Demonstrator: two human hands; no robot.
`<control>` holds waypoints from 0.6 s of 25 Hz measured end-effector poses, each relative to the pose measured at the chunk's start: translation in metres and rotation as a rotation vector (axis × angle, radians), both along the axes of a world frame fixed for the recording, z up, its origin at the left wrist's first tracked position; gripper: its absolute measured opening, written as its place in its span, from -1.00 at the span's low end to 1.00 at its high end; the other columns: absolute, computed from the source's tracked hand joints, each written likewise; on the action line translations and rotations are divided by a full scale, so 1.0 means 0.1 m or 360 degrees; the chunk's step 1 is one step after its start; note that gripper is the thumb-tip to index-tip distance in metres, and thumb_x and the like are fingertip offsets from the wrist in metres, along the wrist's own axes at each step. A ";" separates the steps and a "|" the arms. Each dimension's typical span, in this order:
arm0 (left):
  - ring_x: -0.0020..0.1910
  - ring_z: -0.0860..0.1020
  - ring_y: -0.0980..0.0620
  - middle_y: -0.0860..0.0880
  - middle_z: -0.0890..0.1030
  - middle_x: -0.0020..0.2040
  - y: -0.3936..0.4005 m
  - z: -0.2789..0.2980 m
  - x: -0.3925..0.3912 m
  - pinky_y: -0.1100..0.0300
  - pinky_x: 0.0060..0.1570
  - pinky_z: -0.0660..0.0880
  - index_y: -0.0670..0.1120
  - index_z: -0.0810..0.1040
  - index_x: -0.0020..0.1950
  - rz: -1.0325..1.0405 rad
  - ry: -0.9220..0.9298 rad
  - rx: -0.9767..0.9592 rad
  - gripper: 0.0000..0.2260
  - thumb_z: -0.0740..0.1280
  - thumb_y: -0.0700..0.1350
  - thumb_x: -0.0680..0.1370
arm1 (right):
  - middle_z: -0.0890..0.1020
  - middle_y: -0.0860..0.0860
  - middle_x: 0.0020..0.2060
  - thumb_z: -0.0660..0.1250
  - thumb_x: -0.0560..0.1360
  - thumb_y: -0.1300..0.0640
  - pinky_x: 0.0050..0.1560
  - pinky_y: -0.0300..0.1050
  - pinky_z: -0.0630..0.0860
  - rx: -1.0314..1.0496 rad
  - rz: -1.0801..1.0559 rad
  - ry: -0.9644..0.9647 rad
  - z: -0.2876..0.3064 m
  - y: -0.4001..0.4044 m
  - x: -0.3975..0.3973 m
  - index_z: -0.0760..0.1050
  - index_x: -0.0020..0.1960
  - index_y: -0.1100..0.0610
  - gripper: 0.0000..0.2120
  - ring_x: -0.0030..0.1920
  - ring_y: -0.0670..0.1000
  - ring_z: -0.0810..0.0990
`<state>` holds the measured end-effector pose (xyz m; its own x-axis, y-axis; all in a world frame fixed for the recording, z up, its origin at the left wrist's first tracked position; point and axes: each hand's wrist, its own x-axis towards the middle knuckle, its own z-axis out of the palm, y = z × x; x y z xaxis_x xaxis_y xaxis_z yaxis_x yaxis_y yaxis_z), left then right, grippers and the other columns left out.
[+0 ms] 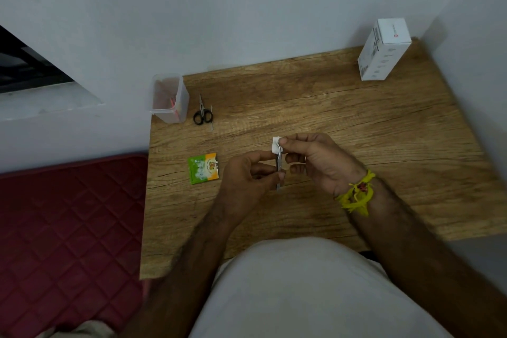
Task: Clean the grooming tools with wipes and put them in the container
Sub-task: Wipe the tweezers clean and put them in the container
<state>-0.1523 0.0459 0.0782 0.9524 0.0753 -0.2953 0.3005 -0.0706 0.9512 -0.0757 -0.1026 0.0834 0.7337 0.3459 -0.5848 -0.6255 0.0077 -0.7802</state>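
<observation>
My left hand (247, 173) pinches a thin metal tool (279, 164), held upright above the wooden table (343, 123); it looks like a nail file or tweezers. My right hand (315, 162) pinches a small white wipe (275, 143) folded over the tool's upper end. A clear plastic container (170, 97) stands at the table's far left corner with something pink or red inside. Small black-handled scissors (202, 112) lie just right of the container. A green and orange wipe sachet (203, 167) lies left of my left hand.
A white carton (382, 49) stands at the table's far right corner against the wall. A dark red quilted mat (68, 241) lies on the floor to the left. Walls close in behind and right of the table.
</observation>
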 end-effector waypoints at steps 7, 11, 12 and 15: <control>-0.06 0.72 -0.11 -0.16 0.73 -0.06 0.01 -0.05 0.00 0.07 -0.01 0.65 -0.20 0.51 0.36 0.0123 0.0044 -0.0239 -0.61 0.41 -0.34 0.53 | 0.69 0.04 -0.21 0.42 0.55 0.18 -0.22 -0.23 0.56 -0.0540 -0.0396 -0.1035 -0.08 -0.04 -0.09 0.65 -0.05 0.21 -0.90 -0.20 -0.08 0.63; -0.01 0.70 -0.17 -0.19 0.73 -0.04 -0.01 -0.06 0.01 0.01 0.04 0.63 -0.17 0.56 0.33 -0.0023 -0.0043 -0.0244 -0.65 0.41 -0.32 0.54 | 0.62 -0.02 -0.15 0.39 0.56 0.19 -0.15 -0.15 0.55 -0.0820 0.0016 -0.1841 -0.16 0.10 -0.21 0.61 -0.07 0.18 -0.93 -0.11 -0.05 0.58; -0.01 0.70 -0.19 -0.20 0.73 -0.04 -0.01 -0.06 0.01 -0.03 0.06 0.63 -0.17 0.57 0.32 -0.0023 -0.0054 -0.0253 -0.66 0.40 -0.32 0.55 | 0.61 0.00 -0.13 0.36 0.57 0.19 -0.12 -0.08 0.54 -0.0906 0.0129 -0.1991 -0.19 0.10 -0.22 0.60 -0.05 0.18 -0.92 -0.09 -0.02 0.56; -0.04 0.71 -0.15 -0.19 0.73 -0.06 0.05 -0.05 0.01 0.02 0.02 0.65 -0.16 0.59 0.29 0.0077 -0.0084 -0.0240 -0.68 0.40 -0.34 0.54 | 0.60 0.03 -0.09 0.29 0.59 0.13 -0.05 0.00 0.51 -0.1034 0.0279 -0.2209 -0.23 0.04 -0.22 0.59 -0.01 0.18 -0.85 -0.05 0.05 0.55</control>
<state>-0.1512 0.0511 0.0736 0.9632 0.0803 -0.2564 0.2494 0.0874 0.9645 -0.0975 -0.0988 0.0603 0.7885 0.4475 0.4220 0.6146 -0.5461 -0.5692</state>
